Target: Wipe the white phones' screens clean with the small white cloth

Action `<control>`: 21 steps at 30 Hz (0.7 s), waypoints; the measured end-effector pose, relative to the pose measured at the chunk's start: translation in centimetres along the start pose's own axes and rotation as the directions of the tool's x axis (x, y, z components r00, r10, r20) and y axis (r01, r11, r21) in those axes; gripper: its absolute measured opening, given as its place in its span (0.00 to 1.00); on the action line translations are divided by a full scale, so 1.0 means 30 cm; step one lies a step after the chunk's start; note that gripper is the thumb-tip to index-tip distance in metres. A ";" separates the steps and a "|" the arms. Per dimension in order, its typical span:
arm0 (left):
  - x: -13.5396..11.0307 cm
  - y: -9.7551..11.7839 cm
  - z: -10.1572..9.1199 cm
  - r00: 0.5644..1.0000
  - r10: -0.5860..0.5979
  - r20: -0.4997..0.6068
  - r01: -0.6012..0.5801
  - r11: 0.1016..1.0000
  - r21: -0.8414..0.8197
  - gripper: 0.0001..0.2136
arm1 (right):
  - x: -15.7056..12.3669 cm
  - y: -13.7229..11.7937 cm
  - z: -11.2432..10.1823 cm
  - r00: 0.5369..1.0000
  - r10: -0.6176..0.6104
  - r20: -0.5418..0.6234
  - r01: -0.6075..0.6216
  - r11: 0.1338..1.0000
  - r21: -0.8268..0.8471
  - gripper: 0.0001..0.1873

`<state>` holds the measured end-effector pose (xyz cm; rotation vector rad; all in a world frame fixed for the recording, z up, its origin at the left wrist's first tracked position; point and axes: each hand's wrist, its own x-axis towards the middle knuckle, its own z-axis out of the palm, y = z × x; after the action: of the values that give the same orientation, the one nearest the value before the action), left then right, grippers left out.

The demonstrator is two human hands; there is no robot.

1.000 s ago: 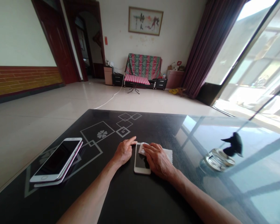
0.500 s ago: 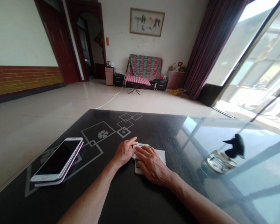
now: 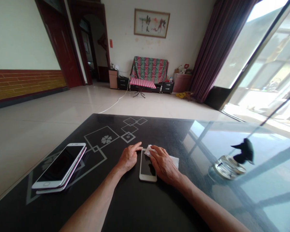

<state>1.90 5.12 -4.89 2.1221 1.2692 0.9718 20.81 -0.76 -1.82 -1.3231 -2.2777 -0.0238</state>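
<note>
A white-framed smartphone (image 3: 147,170) lies face up on the dark table, its dark screen partly covered by my right hand (image 3: 163,164). That hand presses a white cleaning cloth (image 3: 174,161) against the phone's right side. Part of the cloth sticks out by the fingertips, and its zigzag edge shows to the right. My left hand (image 3: 129,158) rests on the table at the phone's upper left, with two fingers stretched toward the top corner. Those fingertips are at or just touching the corner; the other fingers are curled and partly hidden.
Stacked smartphones (image 3: 60,167) lie at the table's left. To the right stands a clear glass bottle (image 3: 228,167) with a black spray head. The black table (image 3: 159,129) has a pale square pattern. Beyond it are a small checked table (image 3: 142,83) and a purple curtain (image 3: 222,48).
My right hand has slid right with the cloth, uncovering the left part of the phone's screen. The left hand and the phone have stayed in place.
</note>
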 end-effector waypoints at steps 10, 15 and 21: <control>0.001 -0.009 0.006 1.000 0.014 -0.007 -0.014 1.000 0.008 0.27 | -0.020 0.013 -0.018 0.998 -0.065 0.026 0.062 0.995 0.082 0.17; 0.003 -0.017 0.012 1.000 0.006 -0.006 -0.006 1.000 0.022 0.27 | -0.001 -0.028 -0.015 0.989 -0.122 0.079 0.119 0.992 0.040 0.17; 0.002 -0.013 0.009 1.000 0.012 -0.005 -0.012 1.000 0.025 0.27 | 0.009 -0.024 -0.022 0.988 -0.127 0.084 0.124 0.991 0.043 0.16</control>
<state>1.91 5.35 -5.30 2.1502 1.2791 0.9720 20.37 -1.10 -0.97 -1.1807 -2.4197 0.0344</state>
